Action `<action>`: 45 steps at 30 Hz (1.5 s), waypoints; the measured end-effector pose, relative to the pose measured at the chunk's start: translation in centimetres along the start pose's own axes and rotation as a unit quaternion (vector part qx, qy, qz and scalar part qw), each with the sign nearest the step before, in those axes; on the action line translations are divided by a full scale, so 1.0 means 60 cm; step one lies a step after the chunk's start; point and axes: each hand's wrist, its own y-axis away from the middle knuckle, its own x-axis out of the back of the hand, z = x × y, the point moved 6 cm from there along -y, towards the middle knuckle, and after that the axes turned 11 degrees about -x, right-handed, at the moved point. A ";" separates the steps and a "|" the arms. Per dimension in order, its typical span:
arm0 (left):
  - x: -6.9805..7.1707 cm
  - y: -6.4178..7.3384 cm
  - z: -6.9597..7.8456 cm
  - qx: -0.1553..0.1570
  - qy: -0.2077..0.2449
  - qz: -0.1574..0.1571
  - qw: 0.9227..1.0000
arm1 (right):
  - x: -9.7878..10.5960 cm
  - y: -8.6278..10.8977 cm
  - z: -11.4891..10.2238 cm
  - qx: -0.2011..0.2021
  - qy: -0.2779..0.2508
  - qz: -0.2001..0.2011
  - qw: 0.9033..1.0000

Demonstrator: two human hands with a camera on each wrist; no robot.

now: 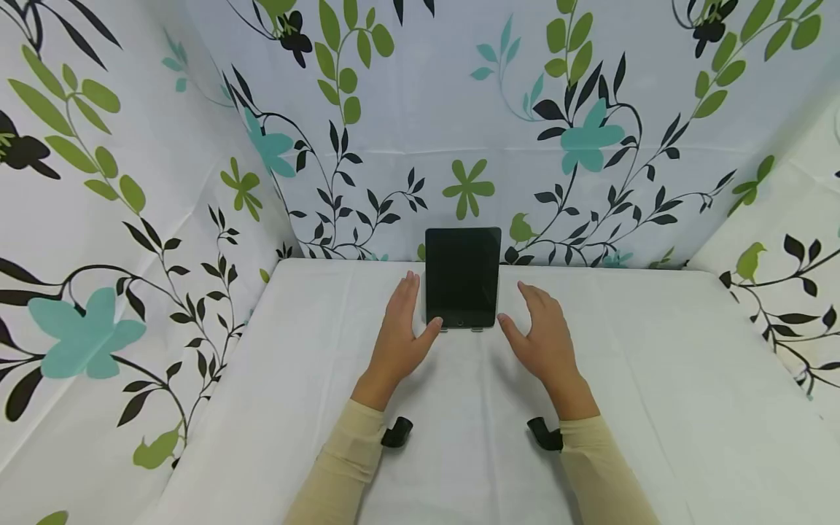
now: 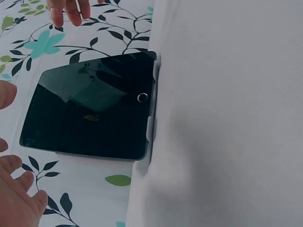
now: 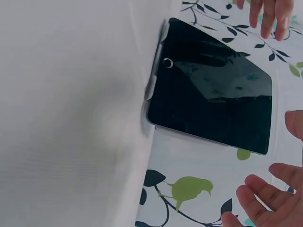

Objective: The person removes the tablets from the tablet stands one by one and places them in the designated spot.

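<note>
A dark-screened tablet [image 1: 462,277] leans upright on a stand near the table's back edge, its round home button at the bottom. Small stand lips [image 2: 150,127] hold its lower edge. My left hand [image 1: 399,332] is just left of the tablet, fingers extended and thumb toward its lower left corner; contact there I cannot tell. My right hand [image 1: 543,335] is on the other side, fingers spread, thumb near the lower right corner. Both wrist views show the tablet [image 2: 90,109] [image 3: 215,90] with nothing gripped by either hand.
White cloth covers the table [image 1: 315,364]. Behind and at both sides hang white curtains [image 1: 407,87] printed with leaves, flowers and birds. A black wrist mount [image 1: 397,432] sticks out from the left sleeve, and another mount [image 1: 545,434] from the right sleeve.
</note>
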 end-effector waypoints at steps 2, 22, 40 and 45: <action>0.003 -0.006 0.002 0.009 0.035 0.014 0.999 | 0.006 -0.005 0.000 -0.007 -0.025 0.011 1.000; -0.047 -0.034 -0.024 0.081 0.306 0.189 0.929 | -0.059 -0.039 0.037 -0.099 -0.246 0.010 0.964; -0.080 -0.005 -0.063 0.119 0.258 0.199 0.938 | -0.126 -0.033 0.072 -0.188 -0.346 -0.087 0.915; -0.083 0.008 -0.075 0.146 0.233 0.218 0.936 | -0.139 -0.029 0.086 -0.191 -0.368 -0.070 0.907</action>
